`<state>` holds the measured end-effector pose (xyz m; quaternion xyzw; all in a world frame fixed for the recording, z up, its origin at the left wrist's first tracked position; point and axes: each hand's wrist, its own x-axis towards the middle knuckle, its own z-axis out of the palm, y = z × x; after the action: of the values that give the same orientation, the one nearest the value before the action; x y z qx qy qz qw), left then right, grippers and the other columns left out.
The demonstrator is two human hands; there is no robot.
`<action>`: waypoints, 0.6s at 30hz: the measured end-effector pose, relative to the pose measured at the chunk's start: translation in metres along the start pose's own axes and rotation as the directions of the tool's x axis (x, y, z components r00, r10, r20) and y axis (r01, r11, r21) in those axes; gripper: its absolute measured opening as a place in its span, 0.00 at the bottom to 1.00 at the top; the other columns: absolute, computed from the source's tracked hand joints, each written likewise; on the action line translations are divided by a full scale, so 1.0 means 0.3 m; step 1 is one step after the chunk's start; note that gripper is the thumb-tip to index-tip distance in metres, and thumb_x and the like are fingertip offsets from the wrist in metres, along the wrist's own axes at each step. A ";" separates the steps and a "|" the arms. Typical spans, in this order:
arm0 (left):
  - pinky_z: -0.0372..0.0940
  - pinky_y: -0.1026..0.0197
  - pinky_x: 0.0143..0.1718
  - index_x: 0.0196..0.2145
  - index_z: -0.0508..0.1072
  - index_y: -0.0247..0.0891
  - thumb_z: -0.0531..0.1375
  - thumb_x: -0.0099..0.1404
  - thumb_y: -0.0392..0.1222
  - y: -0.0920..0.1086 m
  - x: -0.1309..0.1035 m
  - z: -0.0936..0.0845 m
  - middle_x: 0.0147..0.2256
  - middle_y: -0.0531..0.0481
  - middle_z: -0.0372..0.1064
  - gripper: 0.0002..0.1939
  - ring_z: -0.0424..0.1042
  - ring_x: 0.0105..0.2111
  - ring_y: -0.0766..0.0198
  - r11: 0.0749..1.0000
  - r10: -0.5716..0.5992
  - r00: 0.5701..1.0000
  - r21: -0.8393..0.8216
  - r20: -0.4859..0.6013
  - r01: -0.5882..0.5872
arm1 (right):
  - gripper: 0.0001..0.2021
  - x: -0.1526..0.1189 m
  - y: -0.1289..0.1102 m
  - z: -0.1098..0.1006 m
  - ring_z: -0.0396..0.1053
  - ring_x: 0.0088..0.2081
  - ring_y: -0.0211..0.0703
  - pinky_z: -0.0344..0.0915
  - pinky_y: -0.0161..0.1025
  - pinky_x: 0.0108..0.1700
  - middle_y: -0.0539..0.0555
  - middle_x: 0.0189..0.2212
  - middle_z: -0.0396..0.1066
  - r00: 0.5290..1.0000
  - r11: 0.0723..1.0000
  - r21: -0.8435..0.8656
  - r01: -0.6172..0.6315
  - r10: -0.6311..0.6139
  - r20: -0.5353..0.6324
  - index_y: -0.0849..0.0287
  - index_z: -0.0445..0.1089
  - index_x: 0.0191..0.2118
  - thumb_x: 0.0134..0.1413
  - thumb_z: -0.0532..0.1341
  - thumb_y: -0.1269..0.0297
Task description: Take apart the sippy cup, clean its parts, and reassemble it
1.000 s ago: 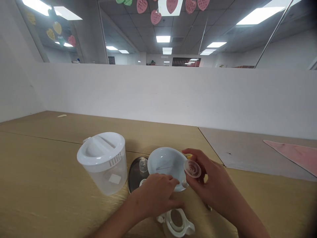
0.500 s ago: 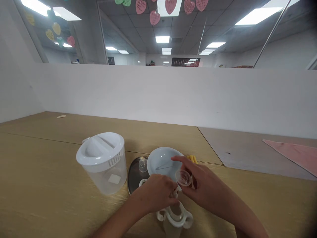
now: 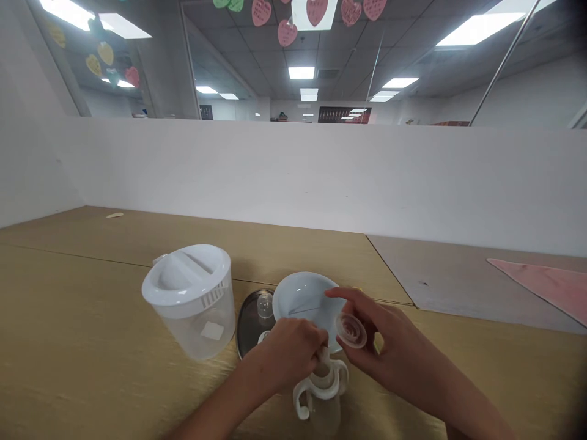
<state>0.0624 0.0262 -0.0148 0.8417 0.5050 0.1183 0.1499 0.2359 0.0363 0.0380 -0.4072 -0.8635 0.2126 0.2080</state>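
Note:
My left hand [image 3: 300, 347] is closed on the white top of a translucent bottle [image 3: 325, 412] with two curled white handles. The bottle is near the table's front, below the bowl; my fingers hide part of its top. Between the thumb and fingers of my right hand [image 3: 380, 327] is a small clear plastic cup [image 3: 351, 330], its round opening facing me, with the index finger stretched out above it. A pale blue bowl [image 3: 293, 290] lies just behind both hands, with a thin line or stick across its inside.
Left of the bowl, a dark round tray [image 3: 247, 324] bears another small clear cup [image 3: 265, 305] and a partly hidden white piece. A white-lidded clear bucket [image 3: 192, 299] stands further left. Pink cloth [image 3: 545, 287] lies at right. A white wall [image 3: 293, 171] rises behind the table.
My right hand has shifted slightly right with the small cup, away from my left hand. The handled bottle has turned and tilted under my left hand. The yellow pieces behind my right hand are now mostly hidden.

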 end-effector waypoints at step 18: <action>0.58 0.67 0.26 0.29 0.75 0.35 0.52 0.56 0.32 0.015 -0.005 -0.041 0.26 0.48 0.73 0.12 0.69 0.26 0.64 0.995 -0.064 0.997 -0.070 0.041 0.067 | 0.22 0.004 -0.001 0.015 0.67 0.35 0.40 0.60 0.35 0.36 0.50 0.35 0.71 0.990 0.993 -0.089 0.073 -0.061 0.130 0.50 0.59 0.54 0.52 0.54 0.68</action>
<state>0.0611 0.0245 -0.0018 0.8208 0.5250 0.1151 0.1933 0.2324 0.0362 0.0347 -0.3730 -0.8972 0.1903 0.1404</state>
